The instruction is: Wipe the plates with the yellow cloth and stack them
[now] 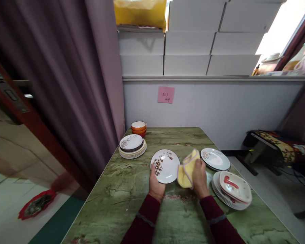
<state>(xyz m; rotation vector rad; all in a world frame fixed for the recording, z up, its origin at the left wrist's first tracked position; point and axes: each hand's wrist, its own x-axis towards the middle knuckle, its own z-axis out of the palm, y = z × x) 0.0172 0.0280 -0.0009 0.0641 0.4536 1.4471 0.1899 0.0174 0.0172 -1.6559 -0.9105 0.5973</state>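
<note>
My left hand [156,184] grips the lower left edge of a white plate [166,167] with a brown flower pattern and a dark rim. The plate is tilted toward me over the middle of the green table. Just right of it, my right hand [200,178] is closed around a yellow cloth [186,173] with a pale purple border. The cloth hangs beside the plate's right edge; whether it touches the plate, I cannot tell.
On the table's [117,210] left stand stacked plates [132,144], with orange bowls [138,127] behind. To the right are flowered plates [215,158] and another stack topped by a squarish dish [235,186]. A pink note [166,95] is on the wall.
</note>
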